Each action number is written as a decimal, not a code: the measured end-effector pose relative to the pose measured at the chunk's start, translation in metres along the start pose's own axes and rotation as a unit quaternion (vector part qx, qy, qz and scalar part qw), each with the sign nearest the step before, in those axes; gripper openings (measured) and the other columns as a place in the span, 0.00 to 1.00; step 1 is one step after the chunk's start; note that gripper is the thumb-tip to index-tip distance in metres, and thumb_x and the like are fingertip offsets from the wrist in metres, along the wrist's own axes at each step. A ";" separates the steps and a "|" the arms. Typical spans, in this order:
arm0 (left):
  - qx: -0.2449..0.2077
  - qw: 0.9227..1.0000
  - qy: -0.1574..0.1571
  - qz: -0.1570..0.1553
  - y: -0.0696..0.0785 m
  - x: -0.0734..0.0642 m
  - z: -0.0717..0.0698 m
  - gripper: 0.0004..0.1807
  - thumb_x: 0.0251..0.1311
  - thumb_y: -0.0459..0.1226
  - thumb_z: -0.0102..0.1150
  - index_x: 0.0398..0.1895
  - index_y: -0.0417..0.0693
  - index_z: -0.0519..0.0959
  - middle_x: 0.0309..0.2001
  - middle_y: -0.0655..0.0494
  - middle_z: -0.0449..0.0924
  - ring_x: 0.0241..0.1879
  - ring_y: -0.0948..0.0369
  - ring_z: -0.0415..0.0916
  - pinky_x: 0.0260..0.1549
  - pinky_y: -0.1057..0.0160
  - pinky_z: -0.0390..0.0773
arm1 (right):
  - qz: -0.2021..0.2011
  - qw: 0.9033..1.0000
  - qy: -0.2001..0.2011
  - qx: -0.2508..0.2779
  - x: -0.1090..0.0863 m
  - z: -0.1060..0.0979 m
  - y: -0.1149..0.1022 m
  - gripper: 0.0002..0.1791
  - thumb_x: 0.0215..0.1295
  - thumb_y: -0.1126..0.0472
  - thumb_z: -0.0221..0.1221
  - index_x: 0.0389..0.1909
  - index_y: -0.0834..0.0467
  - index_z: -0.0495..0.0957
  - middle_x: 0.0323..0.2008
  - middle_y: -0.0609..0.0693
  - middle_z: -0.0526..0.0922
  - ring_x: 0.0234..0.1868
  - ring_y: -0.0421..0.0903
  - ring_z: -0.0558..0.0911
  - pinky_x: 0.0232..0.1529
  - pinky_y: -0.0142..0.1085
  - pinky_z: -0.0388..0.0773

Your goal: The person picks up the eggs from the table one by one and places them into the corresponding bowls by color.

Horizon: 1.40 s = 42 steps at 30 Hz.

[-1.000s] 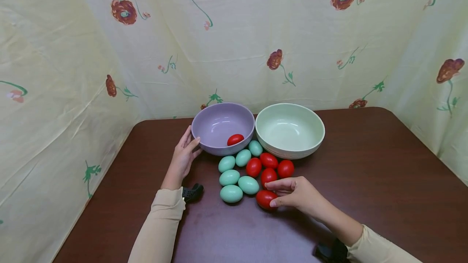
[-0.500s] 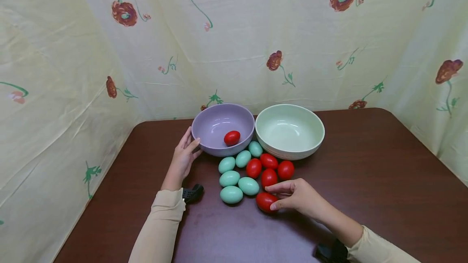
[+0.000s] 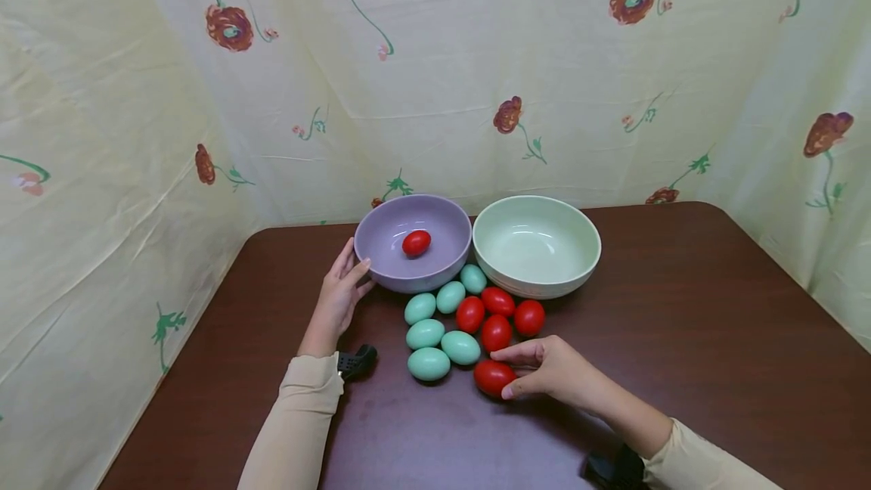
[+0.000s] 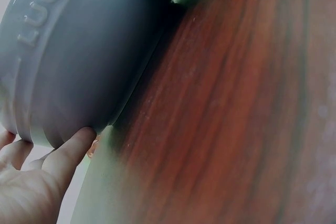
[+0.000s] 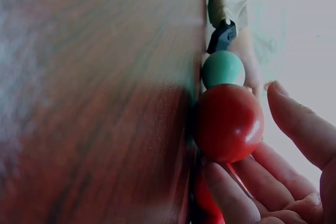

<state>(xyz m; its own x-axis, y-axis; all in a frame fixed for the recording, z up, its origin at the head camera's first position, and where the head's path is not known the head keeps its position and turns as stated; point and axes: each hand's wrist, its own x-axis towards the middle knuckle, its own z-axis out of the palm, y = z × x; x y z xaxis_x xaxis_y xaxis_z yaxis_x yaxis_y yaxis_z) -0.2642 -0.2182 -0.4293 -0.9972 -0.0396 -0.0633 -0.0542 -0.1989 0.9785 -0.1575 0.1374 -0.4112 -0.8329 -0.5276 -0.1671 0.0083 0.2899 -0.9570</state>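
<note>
In the head view my left hand (image 3: 338,295) rests against the left side of the purple bowl (image 3: 381,271), thumb at the front and fingers along the side. The left wrist view shows its extended fingers touching the bowl's outer wall (image 4: 79,61). One red egg (image 3: 416,243) lies inside that bowl. My right hand (image 3: 559,370) is around the nearest red egg (image 3: 494,378) on the table. In the right wrist view the thumb stands apart from this egg (image 5: 229,123), while the other fingers spread beside it.
Several more red eggs (image 3: 497,333) and several mint-green eggs (image 3: 429,364) lie close together before the bowls. A pale green bowl (image 3: 537,286) stands right beside the purple one. A floral cloth (image 3: 435,82) hangs behind the dark wooden table (image 3: 680,308).
The red egg inside the purple bowl has rolled from the front right toward the bowl's middle. Both hands have stayed nearly still, and the whole head view has shifted slightly.
</note>
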 end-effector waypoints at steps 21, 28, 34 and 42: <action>0.006 1.000 -0.009 0.022 0.002 -0.001 -0.005 0.41 0.71 0.40 0.55 0.81 0.60 0.47 0.82 0.54 0.36 0.79 0.52 0.46 0.69 0.45 0.65 | -0.018 0.997 -0.012 -0.068 0.005 0.000 0.005 0.27 0.54 0.62 0.72 0.56 0.65 0.81 0.53 0.61 0.85 0.57 0.58 0.83 0.56 0.41 0.83; 0.004 1.000 -0.009 0.012 -0.002 0.000 -0.003 0.41 0.71 0.40 0.55 0.81 0.60 0.46 0.82 0.58 0.37 0.79 0.56 0.48 0.69 0.46 0.66 | -0.014 0.998 -0.007 -0.066 0.002 0.000 0.005 0.26 0.53 0.62 0.73 0.54 0.66 0.82 0.51 0.61 0.86 0.51 0.53 0.86 0.46 0.27 0.83; -0.006 1.000 -0.006 0.002 -0.001 -0.001 -0.001 0.40 0.72 0.38 0.54 0.81 0.61 0.46 0.82 0.61 0.37 0.79 0.58 0.50 0.69 0.47 0.66 | -0.015 0.998 -0.005 -0.062 0.003 0.001 0.007 0.26 0.54 0.62 0.72 0.54 0.65 0.82 0.50 0.60 0.87 0.48 0.47 0.85 0.42 0.25 0.81; -0.003 1.000 -0.007 0.004 0.000 -0.002 -0.001 0.40 0.72 0.38 0.53 0.81 0.60 0.45 0.82 0.61 0.36 0.79 0.58 0.49 0.69 0.47 0.66 | -0.013 0.998 -0.008 -0.053 0.002 0.001 0.006 0.25 0.54 0.63 0.71 0.54 0.66 0.82 0.51 0.60 0.86 0.48 0.47 0.85 0.42 0.25 0.82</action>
<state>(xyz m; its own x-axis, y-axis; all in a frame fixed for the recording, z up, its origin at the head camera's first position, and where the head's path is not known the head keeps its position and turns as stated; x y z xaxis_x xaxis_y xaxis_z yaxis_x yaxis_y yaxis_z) -0.2624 -0.2188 -0.4293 -0.9982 -0.0279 -0.0535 -0.0467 -0.2037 0.9779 -0.1587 0.1368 -0.4176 -0.8237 -0.5477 -0.1469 -0.0722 0.3583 -0.9308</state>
